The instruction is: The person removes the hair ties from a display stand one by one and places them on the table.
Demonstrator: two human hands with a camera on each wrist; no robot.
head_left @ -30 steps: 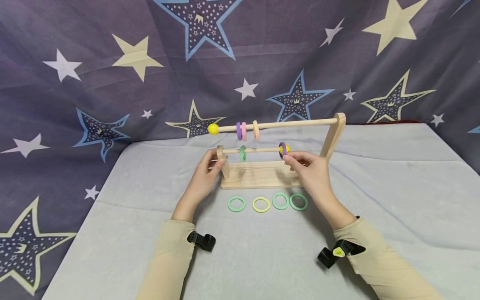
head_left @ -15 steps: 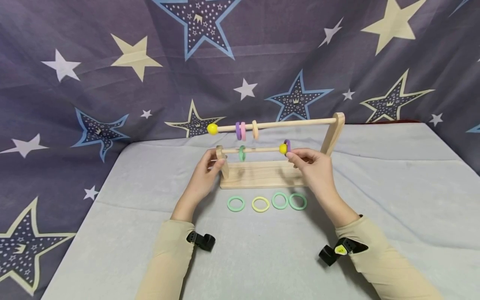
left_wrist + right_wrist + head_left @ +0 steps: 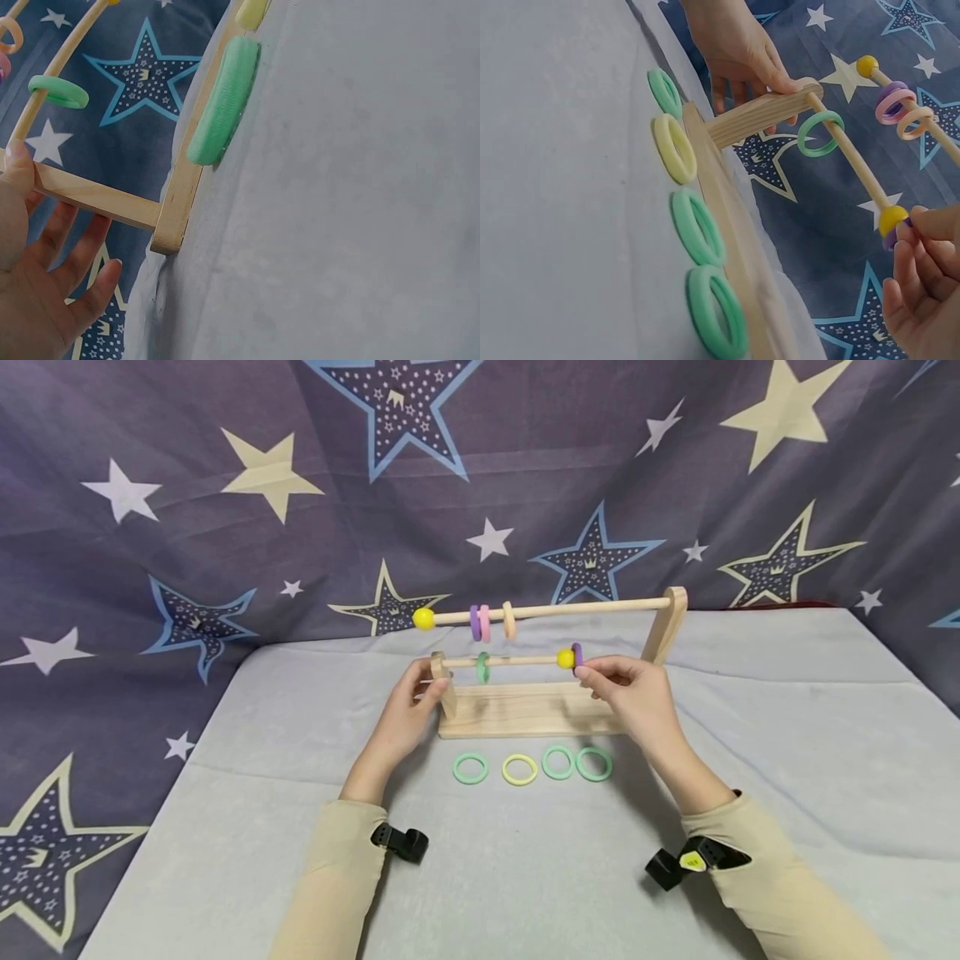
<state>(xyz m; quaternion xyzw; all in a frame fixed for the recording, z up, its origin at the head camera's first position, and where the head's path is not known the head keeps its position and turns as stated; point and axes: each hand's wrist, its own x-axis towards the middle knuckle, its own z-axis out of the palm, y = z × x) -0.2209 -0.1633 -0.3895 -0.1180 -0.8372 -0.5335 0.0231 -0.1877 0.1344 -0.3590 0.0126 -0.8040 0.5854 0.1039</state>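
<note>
A wooden stand (image 3: 525, 710) has a short left post and a taller right post, each bearing a rod tipped with a yellow ball. My left hand (image 3: 405, 714) grips the short post (image 3: 97, 196), thumb on one side and fingers on the other. Between thumb and fingertips, my right hand (image 3: 633, 697) pinches a purple ring (image 3: 577, 657). That ring sits just right of the lower rod's yellow ball (image 3: 565, 658), partly hidden by fingers in the right wrist view. A green ring (image 3: 483, 667) hangs on the lower rod.
The upper rod (image 3: 592, 607) carries purple (image 3: 476, 623), pink (image 3: 485, 623) and peach (image 3: 509, 620) rings. On the grey cloth before the base lie a yellow ring (image 3: 519, 783) and several green rings (image 3: 470, 782). A star-patterned curtain (image 3: 300, 543) stands behind.
My right hand has moved slightly right with the purple ring, which has passed from around the lower rod's ball end to beyond the ball. My left hand stays on the post.
</note>
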